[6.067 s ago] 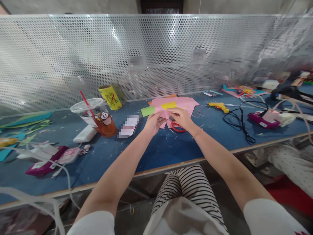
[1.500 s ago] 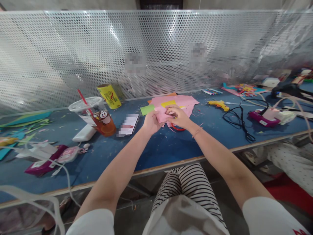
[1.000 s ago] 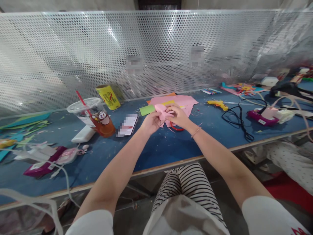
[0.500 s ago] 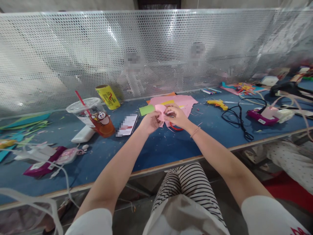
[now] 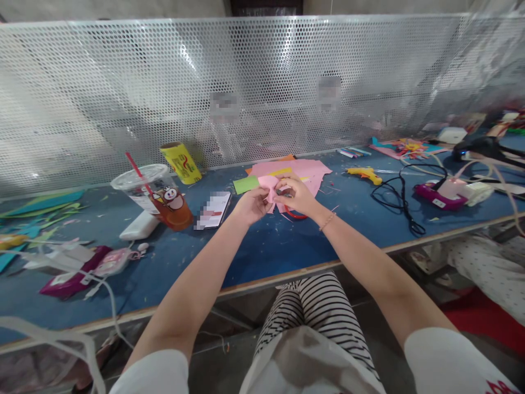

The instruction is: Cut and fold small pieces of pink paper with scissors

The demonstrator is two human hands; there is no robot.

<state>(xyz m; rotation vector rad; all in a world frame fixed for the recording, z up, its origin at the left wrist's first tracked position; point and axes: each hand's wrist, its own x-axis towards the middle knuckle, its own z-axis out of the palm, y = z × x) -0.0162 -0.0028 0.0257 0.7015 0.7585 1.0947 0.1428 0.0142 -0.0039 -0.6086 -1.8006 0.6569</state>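
Note:
A small piece of curved pink paper (image 5: 267,182) is held above the blue table, between my two hands. My left hand (image 5: 253,205) is closed on its lower left side. From the right, my right hand (image 5: 298,194) pinches the same paper with thumb and fingers. Behind the hands lie larger pink sheets (image 5: 315,171), with a green piece (image 5: 244,185) at their left. Under my right hand shows a red loop-shaped handle (image 5: 296,215), its other end hidden.
Left of my hands are a phone (image 5: 215,210), a drink cup with a straw (image 5: 172,205) and a yellow roll (image 5: 182,164). On the right lie a yellow glue gun (image 5: 365,174), black cable and a purple power strip (image 5: 441,201). A perforated metal screen (image 5: 262,82) stands behind.
The pink paper between my fingers has tilted and shifted slightly to the left. Both hands keep hold of it in nearly the same place.

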